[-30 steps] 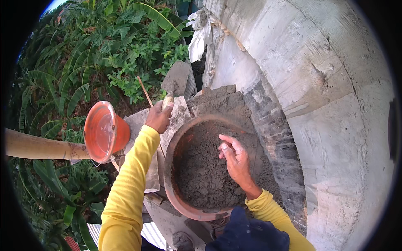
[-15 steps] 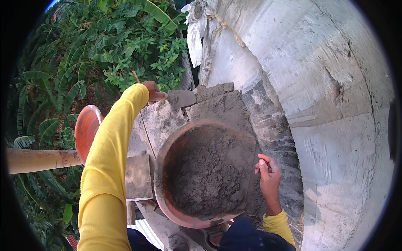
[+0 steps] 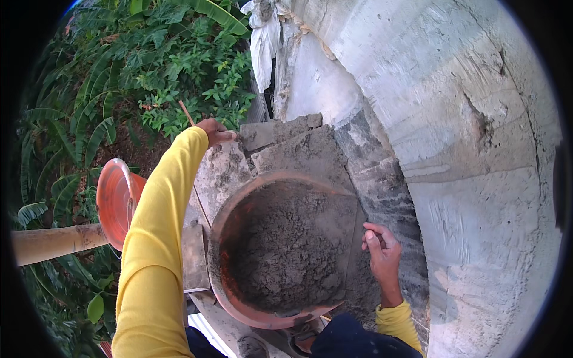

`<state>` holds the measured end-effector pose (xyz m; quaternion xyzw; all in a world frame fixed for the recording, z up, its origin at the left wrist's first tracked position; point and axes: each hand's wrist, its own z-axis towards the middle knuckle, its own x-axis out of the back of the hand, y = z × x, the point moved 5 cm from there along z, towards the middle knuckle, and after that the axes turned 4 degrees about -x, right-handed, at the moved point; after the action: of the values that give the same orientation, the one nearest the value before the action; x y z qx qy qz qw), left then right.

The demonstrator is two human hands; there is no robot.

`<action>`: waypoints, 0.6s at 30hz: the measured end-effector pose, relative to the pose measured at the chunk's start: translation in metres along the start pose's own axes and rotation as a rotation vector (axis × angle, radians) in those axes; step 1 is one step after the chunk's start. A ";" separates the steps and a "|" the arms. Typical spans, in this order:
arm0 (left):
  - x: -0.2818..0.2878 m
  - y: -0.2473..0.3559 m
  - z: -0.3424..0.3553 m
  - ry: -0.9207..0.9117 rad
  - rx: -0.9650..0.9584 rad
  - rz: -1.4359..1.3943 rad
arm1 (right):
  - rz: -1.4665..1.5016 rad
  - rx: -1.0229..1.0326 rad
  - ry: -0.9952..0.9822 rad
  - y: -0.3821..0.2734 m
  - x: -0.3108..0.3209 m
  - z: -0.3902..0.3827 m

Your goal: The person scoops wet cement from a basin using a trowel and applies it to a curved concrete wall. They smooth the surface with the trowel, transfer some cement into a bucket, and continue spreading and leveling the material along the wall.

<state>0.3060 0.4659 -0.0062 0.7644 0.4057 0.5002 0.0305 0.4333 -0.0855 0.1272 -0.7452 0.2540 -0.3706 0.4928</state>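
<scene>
My left hand [image 3: 213, 132] reaches out past the far left of a round basin, fingers closed around a trowel. The trowel's thin reddish-brown handle [image 3: 187, 113] sticks out behind the hand; its blade is hard to tell from the grey mortar-smeared boards ahead. Below sits the reddish basin [image 3: 222, 292], holding crumbly grey mortar [image 3: 286, 256]. My right hand [image 3: 383, 250] hovers by the basin's right rim with fingers curled and thumb pressed near the index finger; nothing shows in it.
An orange bucket [image 3: 113, 200] hangs tilted at left by a bamboo pole [image 3: 59, 243]. Mortar-smeared boards [image 3: 224, 167] lie beyond the basin. A curved concrete wall [image 3: 477, 227] rises on the right. Dense green plants [image 3: 77, 119] grow below left, and a white cloth [image 3: 264, 51] hangs at the far end.
The view has shifted slightly, so the basin, boards and bucket appear a little further left. My left hand is slightly lower and further left in the picture; my right hand stays nearly still.
</scene>
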 end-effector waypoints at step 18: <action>-0.039 0.068 0.012 0.148 -0.032 -0.024 | -0.091 0.087 -0.110 -0.006 -0.018 0.004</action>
<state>0.3489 0.3992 -0.0098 0.7198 0.4080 0.5613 0.0189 0.4256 -0.0672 0.1265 -0.7529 0.1761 -0.3619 0.5207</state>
